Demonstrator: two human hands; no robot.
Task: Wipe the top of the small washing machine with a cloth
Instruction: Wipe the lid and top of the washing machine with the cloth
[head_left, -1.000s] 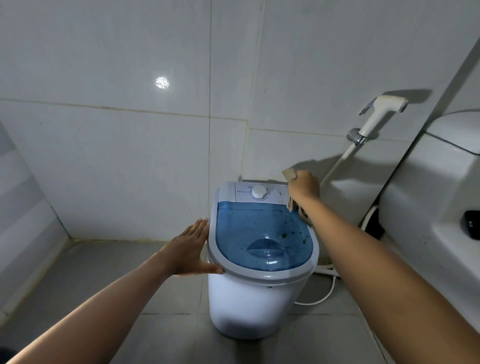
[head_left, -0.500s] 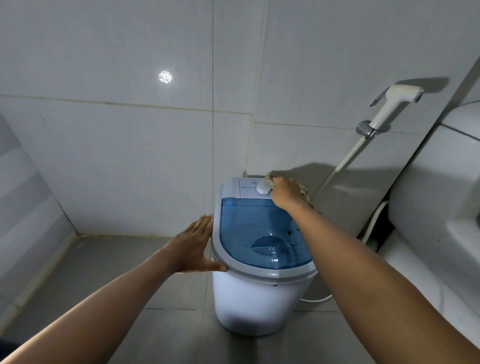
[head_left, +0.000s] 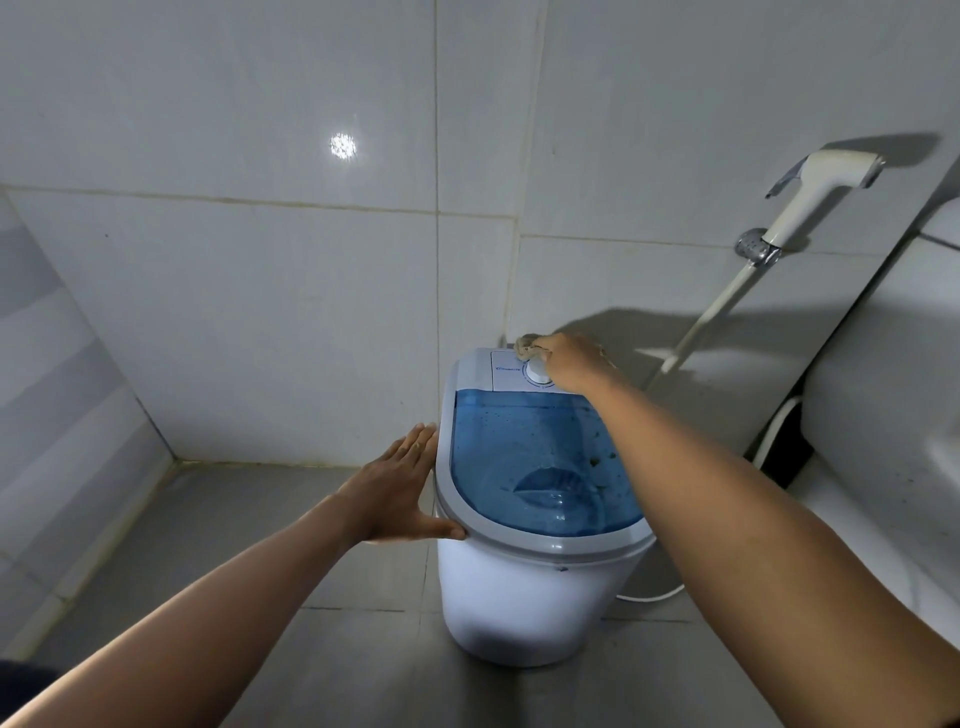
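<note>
Right hand (head_left: 571, 361) grips a bunched cloth (head_left: 527, 347) against the control panel at the back of the small washing machine (head_left: 524, 582), beside its dial (head_left: 537, 372); left hand (head_left: 397, 491) lies flat, fingers spread, bracing the rim. Wiping is under way at the rear. Next, judging by the specks, the blue lid (head_left: 524, 447) needs sweeping forward

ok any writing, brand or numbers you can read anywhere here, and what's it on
Nothing here can be read for certain.
Small blue brand mark on the white control panel of the washing machine: too small and blurred to read.
Markings around the dial: faint ticks only, partly covered by the right hand gripping the cloth.
Blue lid, wall tiles, sprayer: no text visible.
</note>
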